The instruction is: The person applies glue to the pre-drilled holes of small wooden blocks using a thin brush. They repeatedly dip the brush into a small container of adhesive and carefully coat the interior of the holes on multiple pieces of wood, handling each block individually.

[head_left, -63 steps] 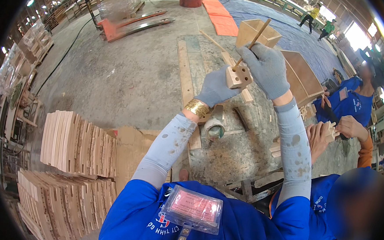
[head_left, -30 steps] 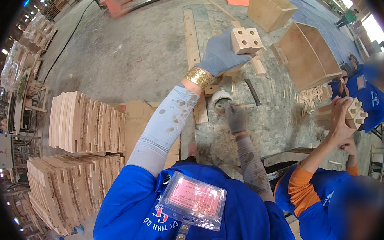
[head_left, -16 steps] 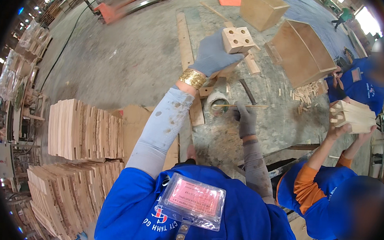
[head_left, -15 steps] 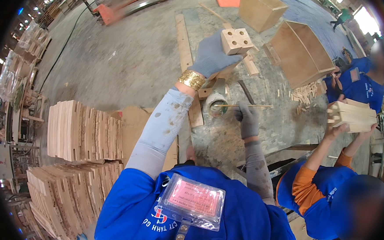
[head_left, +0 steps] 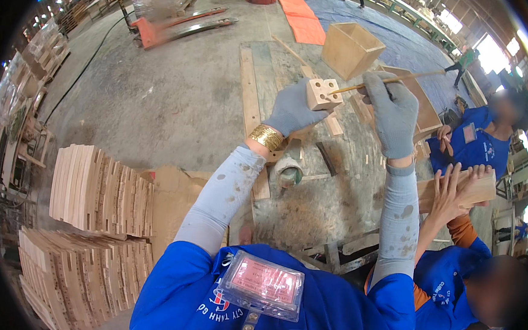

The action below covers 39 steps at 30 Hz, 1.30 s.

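Observation:
My left hand (head_left: pixel 294 109), in a grey glove, grips a bundle of pale wooden blocks (head_left: pixel 324 96) whose end faces have round drilled holes. My right hand (head_left: pixel 394 118), also gloved, pinches a thin wooden stick (head_left: pixel 423 74). The stick's tip meets the drilled end of the blocks, at or beside a hole; I cannot tell whether it goes in. Below the blocks, a pot (head_left: pixel 289 174) with a whitish, smeared rim stands on the worktable (head_left: pixel 309 213). A dark flat bar (head_left: pixel 325 159) lies right of the pot.
An open plywood box (head_left: pixel 350 52) stands at the far side, and another lies partly behind my right hand. Stacked wooden parts (head_left: pixel 102 191) rise at left. At right, one co-worker's hands (head_left: pixel 449 194) hold a wooden piece; another co-worker (head_left: pixel 474 138) is beyond. A pallet jack (head_left: pixel 181 30) is far left.
My right hand has risen from beside the pot, bringing the stick up to the drilled block ends. The left hand still holds the blocks. The near co-worker's wooden piece has shifted lower and left.

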Each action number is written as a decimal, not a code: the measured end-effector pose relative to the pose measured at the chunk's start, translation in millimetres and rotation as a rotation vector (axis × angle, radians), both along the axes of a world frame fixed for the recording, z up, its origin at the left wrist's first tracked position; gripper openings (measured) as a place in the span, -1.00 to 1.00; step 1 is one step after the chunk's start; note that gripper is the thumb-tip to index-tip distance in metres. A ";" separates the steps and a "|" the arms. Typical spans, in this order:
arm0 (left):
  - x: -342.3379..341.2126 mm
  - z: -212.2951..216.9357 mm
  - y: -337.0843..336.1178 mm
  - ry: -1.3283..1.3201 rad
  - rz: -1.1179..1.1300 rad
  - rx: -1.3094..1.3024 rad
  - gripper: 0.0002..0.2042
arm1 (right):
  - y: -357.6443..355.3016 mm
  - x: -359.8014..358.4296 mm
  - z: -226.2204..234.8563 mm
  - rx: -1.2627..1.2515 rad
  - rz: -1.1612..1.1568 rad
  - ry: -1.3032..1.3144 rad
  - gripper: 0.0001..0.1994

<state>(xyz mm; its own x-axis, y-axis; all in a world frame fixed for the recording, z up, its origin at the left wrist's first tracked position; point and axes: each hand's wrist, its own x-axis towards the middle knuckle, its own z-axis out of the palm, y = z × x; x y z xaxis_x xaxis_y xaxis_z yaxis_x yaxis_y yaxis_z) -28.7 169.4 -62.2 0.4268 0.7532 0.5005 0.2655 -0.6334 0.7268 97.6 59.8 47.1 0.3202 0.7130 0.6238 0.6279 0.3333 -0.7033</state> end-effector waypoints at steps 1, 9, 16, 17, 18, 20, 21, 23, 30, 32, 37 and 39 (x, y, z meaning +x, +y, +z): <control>-1.0 -0.5 0.2 -0.029 0.003 0.027 -0.43 | 4.4 -2.8 4.3 -0.029 -0.006 -0.069 -0.76; -4.3 -1.3 0.9 -0.014 0.002 0.000 -0.50 | 21.5 -14.5 8.8 -0.060 0.037 -0.361 -0.74; -5.7 3.0 -2.2 -0.011 -0.002 0.025 -0.48 | 28.3 -16.2 9.3 -0.017 0.042 -0.572 -0.74; -6.2 2.9 -1.6 -0.007 0.004 0.023 -0.48 | 28.2 -17.1 11.2 -0.016 0.019 -0.616 -0.74; -5.9 3.2 -1.6 0.003 0.010 0.024 -0.48 | 28.1 -16.7 11.3 -0.017 0.025 -0.623 -0.75; -5.0 3.7 -1.9 0.023 0.020 0.026 -0.48 | 28.3 -15.5 11.7 -0.019 0.036 -0.637 -0.75; -4.4 4.0 -2.2 0.034 0.019 0.021 -0.48 | 28.7 -15.7 11.4 -0.012 0.048 -0.599 -0.75; -3.5 4.5 -2.5 0.055 0.017 0.012 -0.49 | 29.2 -17.1 10.4 0.001 0.071 -0.522 -0.74; -0.7 0.8 0.6 0.009 0.008 0.003 -0.46 | 13.7 -18.4 17.9 -0.075 -0.019 -0.370 -0.74; -0.3 3.2 -2.8 -0.031 -0.021 -0.032 -0.45 | 0.9 -13.3 21.9 -0.105 -0.008 -0.131 -0.77; -5.2 -6.5 3.8 -0.099 -0.003 -0.016 -0.43 | -35.1 4.9 2.9 0.036 0.106 0.354 -0.82; -6.8 -6.9 9.4 -0.203 0.027 -0.044 -0.42 | -42.9 13.3 -27.8 0.030 0.075 0.323 -0.76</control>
<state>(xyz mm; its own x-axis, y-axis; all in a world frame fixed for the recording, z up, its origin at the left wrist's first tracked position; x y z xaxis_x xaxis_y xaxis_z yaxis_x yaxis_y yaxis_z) -35.5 178.9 -69.1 0.3000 0.7864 0.5400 0.1278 -0.5941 0.7942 110.9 16.9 19.3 0.4518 0.7253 0.5194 0.3469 0.3935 -0.8514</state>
